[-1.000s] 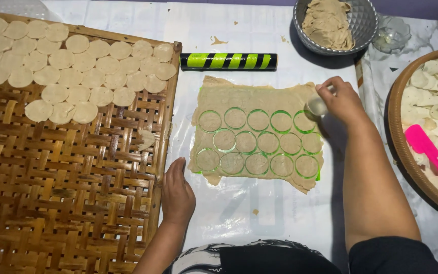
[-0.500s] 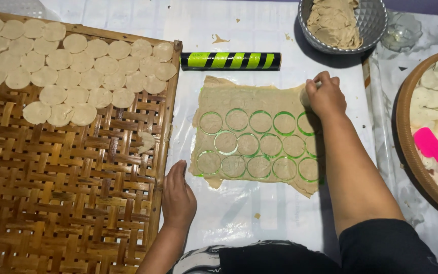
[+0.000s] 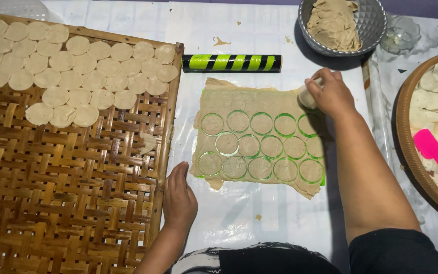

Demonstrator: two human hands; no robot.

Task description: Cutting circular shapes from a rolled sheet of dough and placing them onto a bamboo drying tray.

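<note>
place: home food-making spot | signs: dough sheet [image 3: 259, 137], rolling pin [image 3: 231, 62], woven bamboo tray [image 3: 67, 203]

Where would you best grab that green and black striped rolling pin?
Around the middle of the rolling pin, coming from above. It lies flat and crosswise above the dough sheet, an even cylinder with open space on both long sides, so fingers can probably wrap it there and keep it balanced.

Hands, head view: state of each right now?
Left hand: open, palm down on the plastic sheet beside the woven bamboo tray, holding nothing.
Right hand: closed on a small round cutter at the dough sheet.
</note>
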